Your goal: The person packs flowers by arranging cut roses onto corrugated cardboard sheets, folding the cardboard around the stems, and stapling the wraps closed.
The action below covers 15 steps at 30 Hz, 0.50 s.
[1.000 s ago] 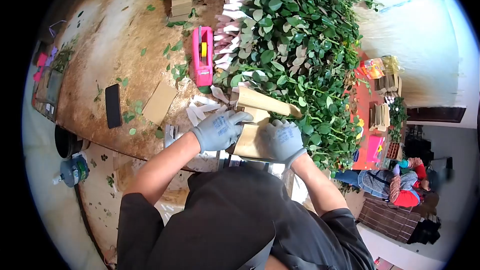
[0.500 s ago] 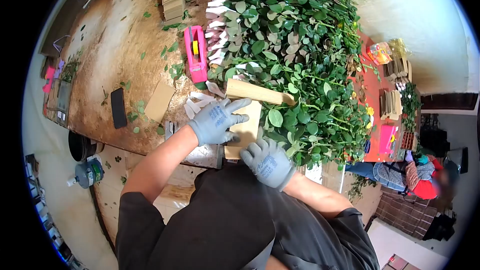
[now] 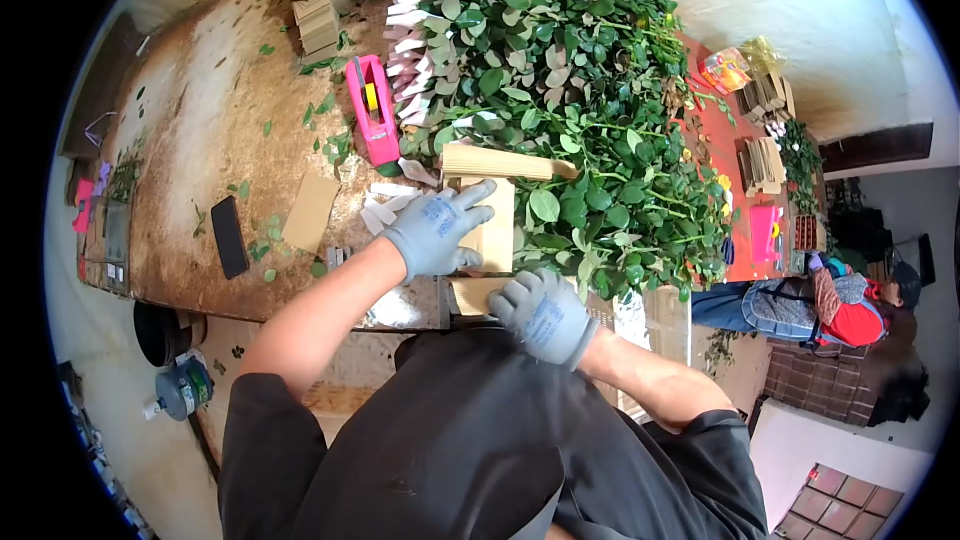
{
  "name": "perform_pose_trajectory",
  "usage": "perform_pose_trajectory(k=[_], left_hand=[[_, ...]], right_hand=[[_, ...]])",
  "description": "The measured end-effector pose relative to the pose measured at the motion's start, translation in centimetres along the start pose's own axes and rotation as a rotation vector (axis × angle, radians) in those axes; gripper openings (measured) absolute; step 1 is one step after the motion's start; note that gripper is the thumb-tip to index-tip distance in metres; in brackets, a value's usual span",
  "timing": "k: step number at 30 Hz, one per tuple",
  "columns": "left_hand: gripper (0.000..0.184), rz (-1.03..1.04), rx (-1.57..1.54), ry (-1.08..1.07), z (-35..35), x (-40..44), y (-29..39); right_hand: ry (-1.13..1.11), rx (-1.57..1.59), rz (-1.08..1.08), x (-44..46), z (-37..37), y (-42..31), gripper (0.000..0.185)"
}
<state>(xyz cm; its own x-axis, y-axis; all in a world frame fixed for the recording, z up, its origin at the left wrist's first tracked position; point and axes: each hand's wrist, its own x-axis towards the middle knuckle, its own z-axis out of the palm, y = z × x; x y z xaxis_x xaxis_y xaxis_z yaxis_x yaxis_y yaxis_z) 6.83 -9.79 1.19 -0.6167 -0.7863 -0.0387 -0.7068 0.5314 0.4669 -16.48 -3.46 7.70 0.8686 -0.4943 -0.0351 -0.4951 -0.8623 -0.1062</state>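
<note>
My left hand (image 3: 440,230), in a grey glove, lies with spread fingers on a tan cardboard sheet (image 3: 498,230) near the table's front edge. My right hand (image 3: 545,318), also gloved, has its fingers curled at the lower cardboard part (image 3: 473,296), which sits at that edge; its fingertips are partly hidden. Just beyond my left fingers lies a corrugated cardboard strip (image 3: 510,162), against a big heap of leafy green stems (image 3: 570,90). White wrapped flower heads (image 3: 408,40) line the heap's left side.
A pink tape dispenser (image 3: 372,110) stands left of the stems. A black phone (image 3: 230,237), a loose cardboard piece (image 3: 311,211) and stacked cardboard (image 3: 318,25) lie further left. Another person (image 3: 820,310) is at the right by a red table (image 3: 725,150).
The view has shifted, moving the table things up and left. My right hand's fingers curl more at the lower cardboard. My left hand stays spread on the sheet.
</note>
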Motion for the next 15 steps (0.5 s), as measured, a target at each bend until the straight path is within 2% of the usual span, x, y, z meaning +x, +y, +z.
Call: perform_pose_trajectory(k=[8,12,14,15], left_hand=[[0.061,0.052,0.038,-0.041,0.3,0.5,-0.8],[0.057,0.056,-0.03,-0.01,0.2,0.1,-1.2],[0.055,0.045,0.005,-0.096,0.5,0.5,-1.5],[0.055,0.059,-0.051,-0.038,1.3,0.5,-1.9]], right_hand=[[-0.062,-0.05,-0.011,1.4,-2.2,1.4,0.011],[-0.141,-0.048,-0.031,3.8,-3.0,4.5,0.013],[-0.16,-0.096,-0.055,4.9,-1.8,6.5,0.017],[-0.167,-0.078,-0.044,5.6,-1.2,7.6,0.019]])
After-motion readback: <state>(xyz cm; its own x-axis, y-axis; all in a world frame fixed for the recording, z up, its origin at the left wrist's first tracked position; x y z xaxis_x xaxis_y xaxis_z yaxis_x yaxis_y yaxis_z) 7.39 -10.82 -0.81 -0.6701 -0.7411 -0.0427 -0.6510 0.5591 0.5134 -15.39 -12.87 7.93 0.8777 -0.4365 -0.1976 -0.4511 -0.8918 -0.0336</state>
